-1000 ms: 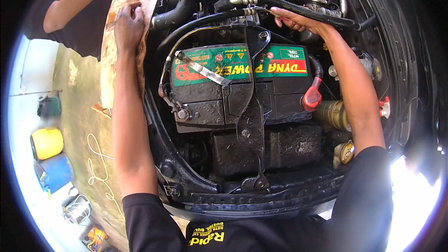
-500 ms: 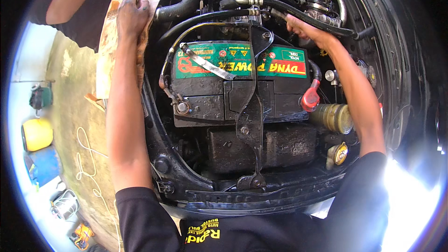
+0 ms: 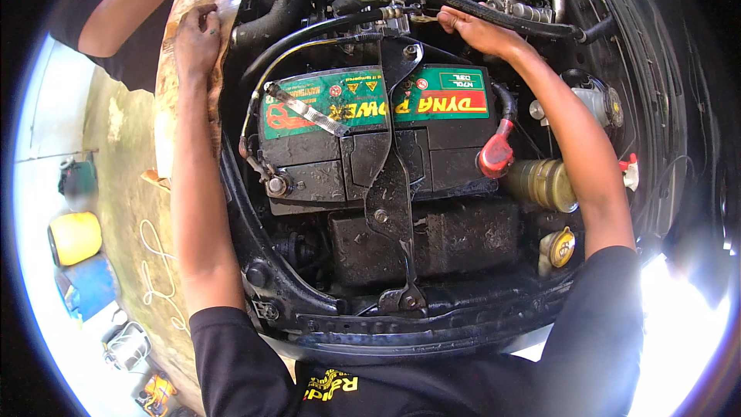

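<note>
My right hand [image 3: 472, 29] reaches to the far side of the engine bay. Its fingers are pinched together just under a thick black hose [image 3: 486, 14], beside a small metal piece; what they grip is too small to make out. On the brown cardboard-like sheet [image 3: 171, 81] over the left fender rests my left hand [image 3: 197, 45], its fingers curled in, with nothing visible in it. Between my forearms sits a black car battery [image 3: 309, 174] with a green label. A black metal hold-down bracket [image 3: 392, 205] crosses it, and a loose silvery strip [image 3: 312, 114] lies on top.
A red terminal cover [image 3: 495, 156] marks the battery's right corner; a bare clamp [image 3: 276, 184] is at the left. Beyond are a brownish cylinder [image 3: 552, 185] and yellow cap [image 3: 563, 247]. Another person's arm [image 3: 139, 4] is at upper left, above a floor with a pale cord [image 3: 150, 262].
The view has shifted, so the battery sits slightly further left. My right hand has moved a little left and farther along the hose; my left hand stays on the sheet.
</note>
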Demonstrator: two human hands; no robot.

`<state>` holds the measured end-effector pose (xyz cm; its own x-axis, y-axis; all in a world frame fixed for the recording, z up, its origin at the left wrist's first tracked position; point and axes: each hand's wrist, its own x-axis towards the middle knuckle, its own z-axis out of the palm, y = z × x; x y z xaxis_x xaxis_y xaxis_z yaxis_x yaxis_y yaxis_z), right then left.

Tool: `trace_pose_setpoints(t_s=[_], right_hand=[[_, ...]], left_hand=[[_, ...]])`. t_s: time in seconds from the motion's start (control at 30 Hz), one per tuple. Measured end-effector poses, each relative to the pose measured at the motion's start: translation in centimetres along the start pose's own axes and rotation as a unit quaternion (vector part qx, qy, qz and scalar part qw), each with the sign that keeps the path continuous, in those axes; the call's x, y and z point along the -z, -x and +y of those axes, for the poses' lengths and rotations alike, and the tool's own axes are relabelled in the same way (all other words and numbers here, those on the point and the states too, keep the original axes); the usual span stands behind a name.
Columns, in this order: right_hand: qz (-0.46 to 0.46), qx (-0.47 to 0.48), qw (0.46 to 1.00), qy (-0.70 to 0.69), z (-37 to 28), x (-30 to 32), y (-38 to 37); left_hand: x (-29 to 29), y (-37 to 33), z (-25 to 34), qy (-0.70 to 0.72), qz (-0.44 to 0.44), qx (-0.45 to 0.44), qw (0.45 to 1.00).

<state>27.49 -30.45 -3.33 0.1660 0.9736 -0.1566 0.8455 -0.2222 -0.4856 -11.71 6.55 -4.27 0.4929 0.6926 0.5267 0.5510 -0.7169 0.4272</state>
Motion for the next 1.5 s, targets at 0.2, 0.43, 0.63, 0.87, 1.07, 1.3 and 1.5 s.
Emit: trace_pose_setpoints(t_s=[0.2, 0.43, 0.63, 0.87, 1.07, 1.3, 1.5], right_hand=[[0.048, -0.001, 0.995, -0.082, 3.0, -1.1, -0.5], [0.101, -0.036, 0.994, -0.032, 2.3, 0.3, 0.2], [0.046, -0.039, 0.998, -0.031, 0.5, 1.3, 0.1], [-0.004, 0.043, 0.983, -0.181, 1.2, -1.9, -3.2], [-0.005, 0.034, 0.992, -0.124, 0.5, -0.9, -2.0], [0.092, 0.004, 0.996, 0.018, 2.9, -0.7, -1.3], [0.117, -0.057, 0.990, 0.053, 0.1, 0.3, -0.7]], left_hand=[[-0.3, -0.7, -0.2, -0.007, -0.011, -0.011, 1.000], [-0.2, -0.5, 0.8, -0.004, -0.007, -0.001, 1.000], [0.4, -0.1, -0.3, -0.007, -0.015, 0.008, 1.000], [-0.5, -0.6, -0.6, -0.012, 0.010, -0.030, 0.999], [-0.3, -0.6, -1.1, -0.029, 0.005, -0.006, 1.000], [-1.1, -0.9, 0.3, -0.004, -0.004, -0.010, 1.000], [-0.2, -0.6, -0.8, -0.001, -0.006, -0.022, 1.000]])
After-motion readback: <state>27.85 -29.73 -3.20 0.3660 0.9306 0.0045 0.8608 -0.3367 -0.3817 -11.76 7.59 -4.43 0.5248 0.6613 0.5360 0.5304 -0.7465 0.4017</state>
